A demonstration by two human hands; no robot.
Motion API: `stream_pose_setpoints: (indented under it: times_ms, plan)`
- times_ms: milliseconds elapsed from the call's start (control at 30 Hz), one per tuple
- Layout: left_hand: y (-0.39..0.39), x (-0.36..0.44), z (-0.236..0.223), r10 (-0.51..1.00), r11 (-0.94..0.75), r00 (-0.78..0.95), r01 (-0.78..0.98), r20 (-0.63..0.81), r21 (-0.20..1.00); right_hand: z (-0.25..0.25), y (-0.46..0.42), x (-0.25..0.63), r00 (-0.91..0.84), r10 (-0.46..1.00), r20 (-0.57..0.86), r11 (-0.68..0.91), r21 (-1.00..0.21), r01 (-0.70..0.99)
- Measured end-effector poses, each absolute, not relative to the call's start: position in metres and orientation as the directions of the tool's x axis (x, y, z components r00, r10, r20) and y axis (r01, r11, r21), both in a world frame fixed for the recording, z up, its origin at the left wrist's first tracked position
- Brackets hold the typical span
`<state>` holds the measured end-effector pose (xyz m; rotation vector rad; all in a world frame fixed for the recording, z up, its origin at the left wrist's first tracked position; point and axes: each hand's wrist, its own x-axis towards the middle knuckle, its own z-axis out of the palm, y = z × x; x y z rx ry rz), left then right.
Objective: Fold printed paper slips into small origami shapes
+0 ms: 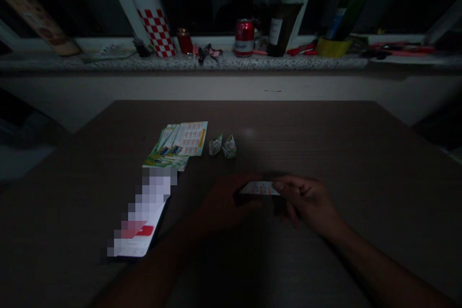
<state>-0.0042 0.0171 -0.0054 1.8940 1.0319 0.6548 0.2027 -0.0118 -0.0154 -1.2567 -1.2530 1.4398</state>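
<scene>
A small folded strip of printed paper (pixel 260 188) hangs just above the dark wooden table, white with orange and blue print. My right hand (pixel 306 199) pinches its right end between thumb and fingers. At the left end is my left hand (pixel 229 197), in deep shadow. Its thumb stands apart below the strip and its fingers reach along the upper edge; whether they touch it is too dark to tell. Beyond it sit two small folded paper pieces (pixel 215 145), green and white. To their left lies a spread stack of printed calendar-like cards (pixel 189 138).
A lit phone (pixel 135 245) lies left of my left forearm, its screen partly blurred out. Along the granite windowsill (pixel 216 61) stand a red-checked white bottle (pixel 158 29), a red can (pixel 244 38), a dark cup (pixel 283 29) and a green bottle (pixel 348 5).
</scene>
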Motion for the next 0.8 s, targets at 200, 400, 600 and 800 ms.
stream_pose_setpoints:
  times_ms: [200,400,600,800]
  plan:
    - [0.014,0.000,-0.005,0.858,-0.279,0.513,0.428,0.023,0.859,-0.021,-0.008,0.201,-0.241,0.969,-0.062,-0.103,-0.981,-0.163]
    - [0.008,0.005,-0.004,0.842,-0.126,0.539,0.261,-0.036,0.957,-0.013,-0.008,0.194,-0.194,0.981,-0.011,-0.025,-0.997,-0.070]
    - [0.003,0.011,-0.002,0.871,-0.220,0.491,0.423,-0.018,0.879,-0.017,-0.013,0.192,-0.176,0.980,0.096,0.116,-0.987,0.108]
    - [-0.003,0.022,-0.009,0.924,-0.275,0.382,0.618,0.024,0.737,-0.026,-0.015,0.188,-0.164,0.966,0.200,0.248,-0.897,0.366]
